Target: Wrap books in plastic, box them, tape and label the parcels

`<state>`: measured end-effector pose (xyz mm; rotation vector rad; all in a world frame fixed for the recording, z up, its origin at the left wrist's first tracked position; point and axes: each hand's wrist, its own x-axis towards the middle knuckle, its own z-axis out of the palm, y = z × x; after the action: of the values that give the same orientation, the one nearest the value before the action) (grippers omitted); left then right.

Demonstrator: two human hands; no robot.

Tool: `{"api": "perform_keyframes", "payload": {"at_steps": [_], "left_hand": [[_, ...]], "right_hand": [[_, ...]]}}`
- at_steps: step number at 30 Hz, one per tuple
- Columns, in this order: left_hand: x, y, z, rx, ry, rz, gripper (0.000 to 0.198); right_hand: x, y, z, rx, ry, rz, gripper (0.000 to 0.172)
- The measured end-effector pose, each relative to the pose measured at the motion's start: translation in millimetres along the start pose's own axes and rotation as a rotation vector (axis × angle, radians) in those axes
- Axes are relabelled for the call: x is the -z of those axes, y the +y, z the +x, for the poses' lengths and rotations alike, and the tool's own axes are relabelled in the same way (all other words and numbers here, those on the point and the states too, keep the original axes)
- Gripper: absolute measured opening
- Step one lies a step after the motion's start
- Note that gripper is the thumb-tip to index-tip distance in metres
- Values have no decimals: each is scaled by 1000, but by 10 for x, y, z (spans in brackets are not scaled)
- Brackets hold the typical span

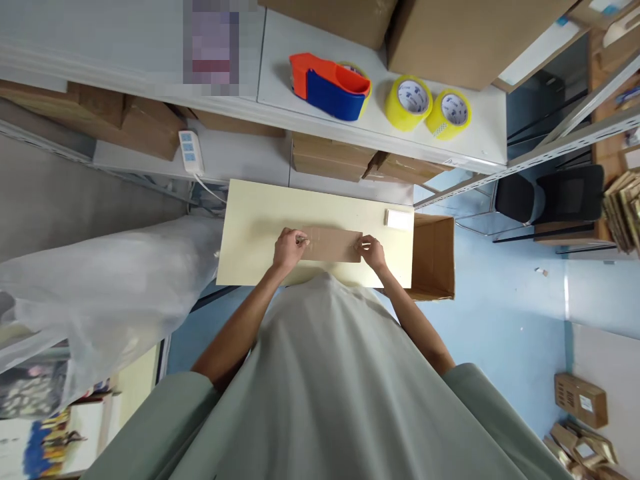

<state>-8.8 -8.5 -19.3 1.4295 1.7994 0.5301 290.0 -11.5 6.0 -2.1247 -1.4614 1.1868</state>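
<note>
A flat, oblong piece of brown cardboard [333, 245] lies over the pale yellow tabletop [250, 233], close to my body. My left hand [290, 249] is at its left end, thumb and fingers pinched together on the edge. At the opposite end, my right hand [371, 253] pinches the right edge in the same way. Whether the cardboard rests fully on the table or is slightly raised, I cannot tell. Toward the table's far right corner sits a small white block-shaped item [399, 219], apart from both hands.
Above the table, a grey shelf [280, 40] holds an orange and blue tape dispenser [330, 87] and two yellow tape rolls [409, 102]. An open cardboard box [434, 260] stands against the table's right side. A white power strip [191, 152] and plastic sheeting [115, 273] are at left.
</note>
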Motion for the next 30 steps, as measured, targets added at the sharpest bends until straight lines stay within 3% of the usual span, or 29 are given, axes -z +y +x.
{"api": "perform_keyframes", "payload": {"at_steps": [5,8,12,17,20,23,30], "left_hand": [[108,57,-31,-117,13,-35,11],[282,187,50,-193,21,-80,10],[671,531,300,-303,66,-198,7],[1245,1143,598,-507,166,-344,14],[1530,1415,648,-601,217,-405,15],[1728,1526,600,-633,244,-448,15],[1917,1349,376,-607,250,-503,14]], "right_hand": [[26,-116,-126,112,109,-169,9],[172,-401,-81,248,159,-211,6],[506,-1179,138,514,283,-244,19],[793,-2325,583,778,482,-366,36],[804,-2758,910,802,480,-464,46],[754,-2974,1196,754,453,-532,55],[679,-3160,1471,588,445,-545,56]]}}
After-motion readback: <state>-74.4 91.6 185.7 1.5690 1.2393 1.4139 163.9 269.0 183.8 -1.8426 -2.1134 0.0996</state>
